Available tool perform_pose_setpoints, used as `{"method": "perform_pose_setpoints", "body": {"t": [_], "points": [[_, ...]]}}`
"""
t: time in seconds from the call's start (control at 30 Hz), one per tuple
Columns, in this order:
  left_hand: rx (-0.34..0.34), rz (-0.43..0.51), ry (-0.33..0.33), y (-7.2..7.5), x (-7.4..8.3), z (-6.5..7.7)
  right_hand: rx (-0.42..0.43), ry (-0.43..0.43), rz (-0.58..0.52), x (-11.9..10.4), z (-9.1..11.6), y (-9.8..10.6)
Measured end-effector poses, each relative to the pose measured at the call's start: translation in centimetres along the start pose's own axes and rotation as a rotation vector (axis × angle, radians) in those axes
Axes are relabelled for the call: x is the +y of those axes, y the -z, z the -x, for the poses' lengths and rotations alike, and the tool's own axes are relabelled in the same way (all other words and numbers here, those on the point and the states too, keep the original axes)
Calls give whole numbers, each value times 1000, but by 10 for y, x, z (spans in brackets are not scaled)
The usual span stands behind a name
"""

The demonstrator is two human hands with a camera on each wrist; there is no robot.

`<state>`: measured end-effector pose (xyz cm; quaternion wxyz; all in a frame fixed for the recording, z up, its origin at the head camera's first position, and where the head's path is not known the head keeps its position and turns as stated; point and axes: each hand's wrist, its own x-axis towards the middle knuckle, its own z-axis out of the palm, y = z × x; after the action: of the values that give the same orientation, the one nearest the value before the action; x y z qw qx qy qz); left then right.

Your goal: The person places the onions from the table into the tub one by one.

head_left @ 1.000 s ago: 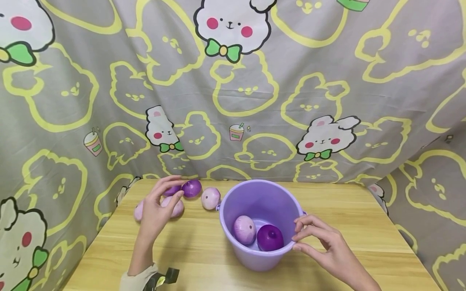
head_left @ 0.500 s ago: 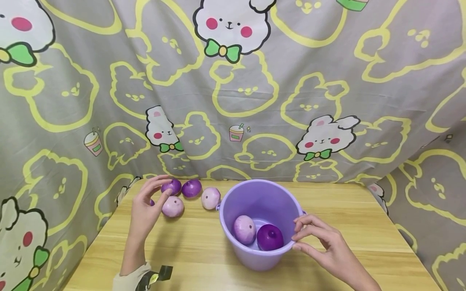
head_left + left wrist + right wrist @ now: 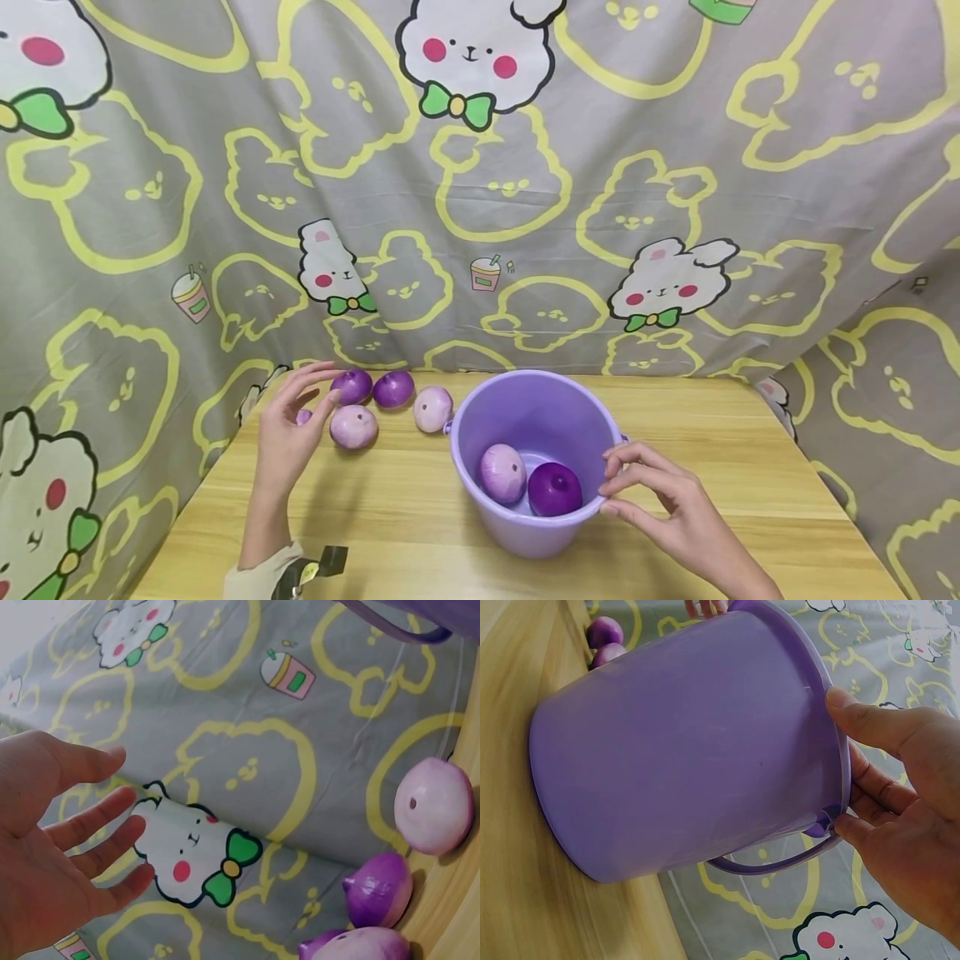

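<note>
My right hand pinches the right rim of a light purple bucket, thumb outside and fingers over the edge, as the right wrist view also shows. Inside the bucket lie a pale onion and a dark purple onion. My left hand hovers at the left with spread, slightly bent fingers and nothing in them. Beside it on the table are a pale onion and a purple onion. Another onion is mostly hidden behind this hand.
Farther along the back of the wooden table sit another purple onion and a pale onion, close to the bucket's left side. A patterned grey curtain hangs right behind the table. The bucket's handle hangs down.
My left hand has drifted left, away from the pale onion, uncovering more of the onions behind it. The right hand and the bucket have stayed put.
</note>
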<state>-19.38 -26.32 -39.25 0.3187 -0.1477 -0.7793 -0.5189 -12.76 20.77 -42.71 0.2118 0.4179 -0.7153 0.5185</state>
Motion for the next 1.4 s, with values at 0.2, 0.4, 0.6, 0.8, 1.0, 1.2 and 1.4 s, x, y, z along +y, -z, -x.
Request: {"method": "perform_pose_setpoints", "body": {"t": [0.2,0.4,0.6,0.8,1.0,1.2,1.4], "points": [[19,-20,-6,3,-7,0,1,3,7,0,0,0],[31,-20,-10,6,-12,0,-1,2,10,0,0,0],[57,-45,-21,8,-17,0,-4,2,0,0,-1,0],[60,-57,5,12,-23,-1,-4,1,-7,0,-1,1],[65,-89,40,15,-30,1,0,3,-7,0,0,1],[84,-154,92,18,-32,2,1,8,0,1,0,0],[95,-172,106,22,-39,5,2,10,-6,0,0,0]]}}
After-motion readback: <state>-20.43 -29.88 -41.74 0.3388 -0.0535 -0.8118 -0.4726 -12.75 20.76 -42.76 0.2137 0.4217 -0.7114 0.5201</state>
